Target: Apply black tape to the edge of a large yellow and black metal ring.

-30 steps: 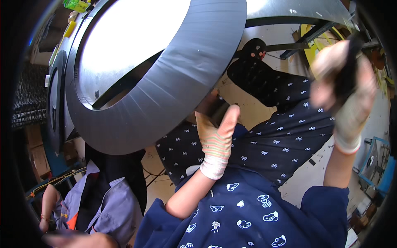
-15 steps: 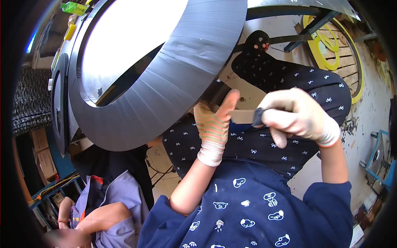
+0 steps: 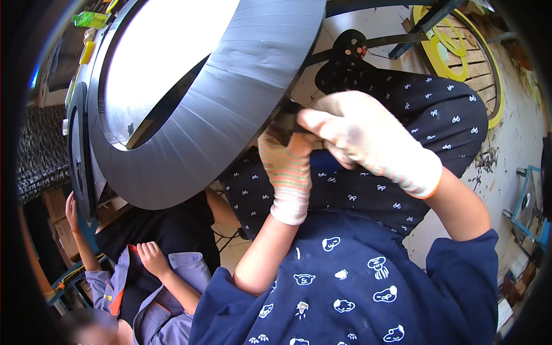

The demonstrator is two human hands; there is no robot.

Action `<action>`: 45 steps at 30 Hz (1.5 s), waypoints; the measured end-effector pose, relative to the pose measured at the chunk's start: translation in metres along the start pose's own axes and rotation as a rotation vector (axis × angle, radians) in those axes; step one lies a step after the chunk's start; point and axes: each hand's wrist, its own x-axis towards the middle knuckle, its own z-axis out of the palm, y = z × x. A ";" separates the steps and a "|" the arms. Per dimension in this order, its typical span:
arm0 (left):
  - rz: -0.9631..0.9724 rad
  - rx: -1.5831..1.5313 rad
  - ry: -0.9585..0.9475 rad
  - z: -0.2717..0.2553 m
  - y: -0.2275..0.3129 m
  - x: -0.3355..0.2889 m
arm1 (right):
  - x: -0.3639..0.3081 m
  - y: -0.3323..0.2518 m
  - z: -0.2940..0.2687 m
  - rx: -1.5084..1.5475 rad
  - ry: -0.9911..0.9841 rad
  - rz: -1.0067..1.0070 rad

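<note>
A large ring covered in creased black sheeting (image 3: 230, 103) stands tilted in front of me, its middle bright white. Close to its lower right edge, my gloved left hand (image 3: 286, 164) is closed, its fingers partly hidden under the rim. My gloved right hand (image 3: 356, 133) is closed too, its fingertips meeting the left hand's thumb. A small black piece (image 3: 291, 107) shows just above the left hand, beside the rim. What the fingers of either hand hold is covered by the gloves and blurred.
At lower left a co-worker in a grey-purple jacket (image 3: 192, 267) sits close to the ring; one hand (image 3: 152, 259) is at the jacket. A yellow-rimmed round wooden slatted piece (image 3: 480, 75) is at upper right. A blue metal frame (image 3: 529, 201) stands at right.
My right hand has moved left and up to the left hand; the brownish strip between them is now hidden. The ring sits slightly further left. The co-worker's arms have moved apart.
</note>
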 end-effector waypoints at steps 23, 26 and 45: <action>-0.183 0.274 -0.381 0.033 0.099 -0.062 | -0.075 0.035 -0.065 0.341 1.100 -0.449; -0.129 0.301 -0.183 0.040 0.075 -0.021 | -0.050 0.001 -0.140 -0.121 1.182 -0.844; -0.251 1.371 0.222 -0.120 0.013 -0.076 | 0.154 -0.095 -0.306 -0.330 0.757 -0.340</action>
